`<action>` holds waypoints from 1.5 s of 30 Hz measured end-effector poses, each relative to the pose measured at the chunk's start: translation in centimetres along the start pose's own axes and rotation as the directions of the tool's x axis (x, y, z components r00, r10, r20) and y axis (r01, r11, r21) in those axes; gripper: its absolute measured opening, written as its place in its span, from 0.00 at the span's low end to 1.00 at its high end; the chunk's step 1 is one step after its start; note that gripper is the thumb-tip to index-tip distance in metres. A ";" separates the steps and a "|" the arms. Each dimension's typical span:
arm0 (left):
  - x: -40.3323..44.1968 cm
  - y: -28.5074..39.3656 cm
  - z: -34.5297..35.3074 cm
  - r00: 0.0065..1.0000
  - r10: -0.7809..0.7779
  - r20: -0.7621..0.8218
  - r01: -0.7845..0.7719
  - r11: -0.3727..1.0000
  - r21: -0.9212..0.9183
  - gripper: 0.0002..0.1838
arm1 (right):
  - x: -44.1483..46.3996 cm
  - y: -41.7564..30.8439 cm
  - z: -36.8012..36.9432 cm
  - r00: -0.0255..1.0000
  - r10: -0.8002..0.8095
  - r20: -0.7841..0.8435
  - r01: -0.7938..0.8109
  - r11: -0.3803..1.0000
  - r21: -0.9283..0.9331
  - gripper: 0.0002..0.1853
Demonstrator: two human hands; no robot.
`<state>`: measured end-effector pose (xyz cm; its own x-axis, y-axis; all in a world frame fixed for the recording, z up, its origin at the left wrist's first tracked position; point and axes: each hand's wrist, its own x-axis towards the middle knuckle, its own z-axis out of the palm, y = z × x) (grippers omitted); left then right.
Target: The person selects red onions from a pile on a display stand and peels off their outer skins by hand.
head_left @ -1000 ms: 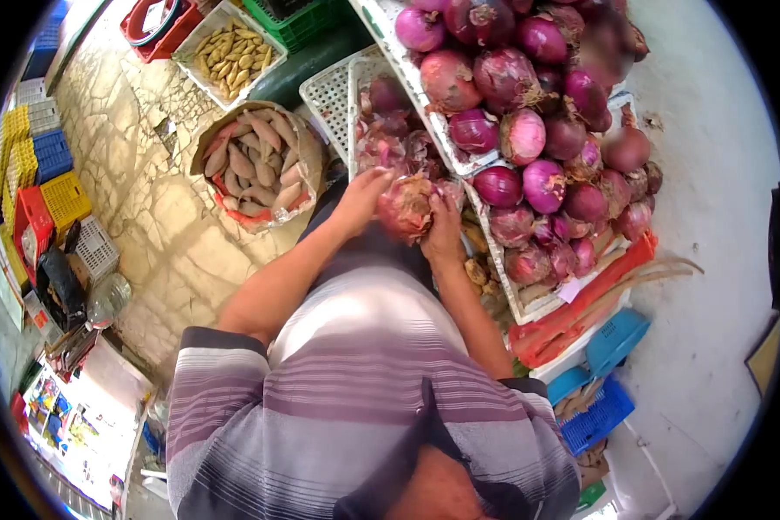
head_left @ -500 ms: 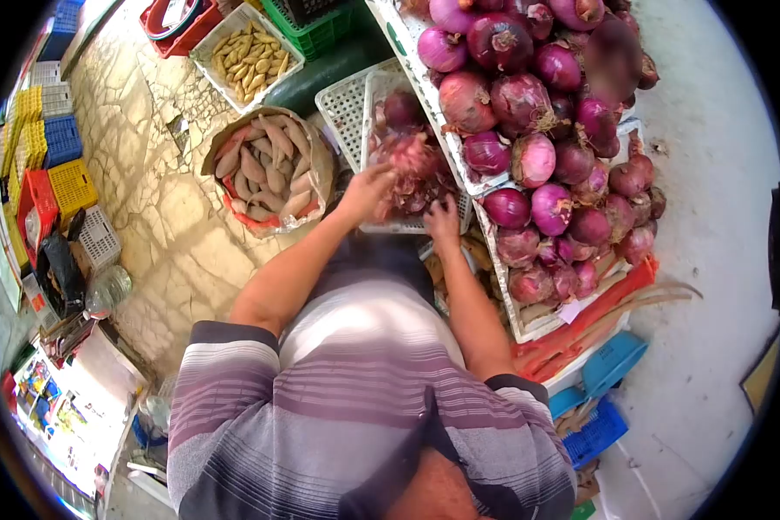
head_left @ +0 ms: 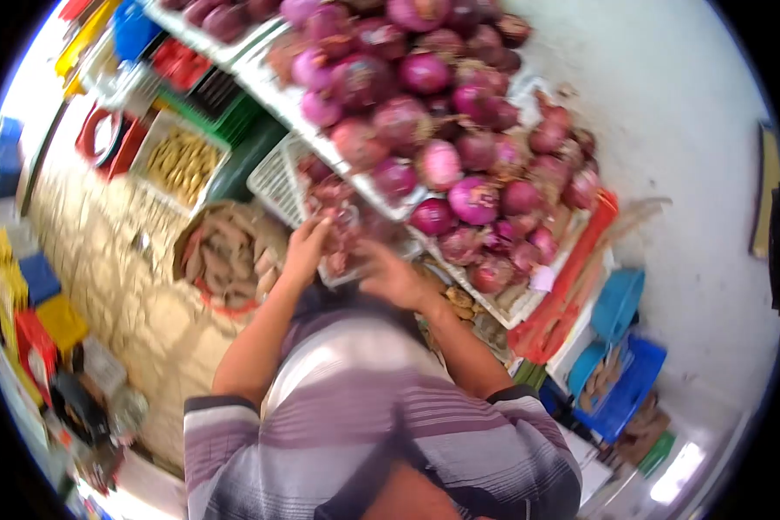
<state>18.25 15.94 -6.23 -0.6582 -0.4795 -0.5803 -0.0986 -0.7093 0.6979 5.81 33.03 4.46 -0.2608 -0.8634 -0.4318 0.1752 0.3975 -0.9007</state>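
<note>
A white perforated crate [head_left: 273,184] in front of me holds a heap of loose red onion skins [head_left: 342,217]. My left hand [head_left: 303,249] is at the near left side of that heap, its fingers drawn together; what they hold, if anything, cannot be made out. Across from it, my right hand [head_left: 397,276] is held over the near right edge of the crate. Its fingers are blurred but look stretched out and apart, with nothing visible in them. Whole red onions [head_left: 425,165] are piled high in white crates just beyond, to the right.
Left of the crate stands a sack of sweet potatoes [head_left: 225,256]. Behind it is a box of small yellowish roots [head_left: 182,165] beside a green crate [head_left: 225,121]. Red netting [head_left: 563,286] and blue basins [head_left: 620,303] lie to the right. Coloured crates [head_left: 39,269] line the far left.
The view has swung, so everything sits further left and is turned. My right hand has come off the crate's edge and moved nearer my left hand, fingers straighter. My left hand stays by the skins.
</note>
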 end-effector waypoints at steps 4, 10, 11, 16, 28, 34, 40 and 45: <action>0.9 3.0 2.7 0.998 -0.053 0.022 0.053 0.998 0.028 0.23 | -4.3 -7.2 -7.3 0.986 -0.162 0.035 0.141 0.931 0.337 0.39; 2.3 4.7 7.8 0.997 0.053 -0.051 -0.050 0.997 0.054 0.30 | -7.0 -13.0 -23.1 0.622 -0.346 -0.703 0.076 0.920 -0.385 0.25; 2.6 4.3 8.4 0.996 0.046 -0.075 -0.043 0.998 0.038 0.30 | -6.3 -12.7 -26.8 0.565 -0.388 -0.728 -0.006 0.880 -0.474 0.26; 2.1 3.4 8.9 0.991 0.058 -0.117 -0.051 0.997 0.061 0.26 | 0.6 -8.9 -39.5 0.634 -0.558 -0.535 -0.429 0.321 -0.844 0.37; -3.4 1.1 8.4 0.952 0.071 -0.298 -0.092 0.994 -0.056 0.23 | 10.3 -9.6 -47.6 0.753 -0.518 -0.407 -0.163 0.452 -0.877 0.45; -3.6 0.6 8.9 0.951 0.046 -0.306 -0.066 0.996 -0.053 0.20 | 10.7 -14.6 -46.2 0.720 -0.124 -0.682 0.214 0.976 0.049 0.42; -4.0 1.0 8.1 0.938 0.047 -0.343 -0.067 0.997 -0.048 0.19 | 4.9 -15.3 -52.3 0.631 -0.444 -0.636 -0.464 0.442 -0.768 0.28; -2.6 1.6 9.7 0.953 0.035 -0.300 -0.040 0.999 -0.013 0.22 | 5.4 -11.7 -52.6 0.751 -0.273 -0.601 -0.608 0.069 -0.791 0.38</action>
<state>12.50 21.09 0.43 -0.4072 -0.6367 -0.6548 -0.0625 -0.6958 0.7155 -47.60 40.03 10.14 -0.8146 -0.5701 -0.1068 -0.5800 0.7982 0.1630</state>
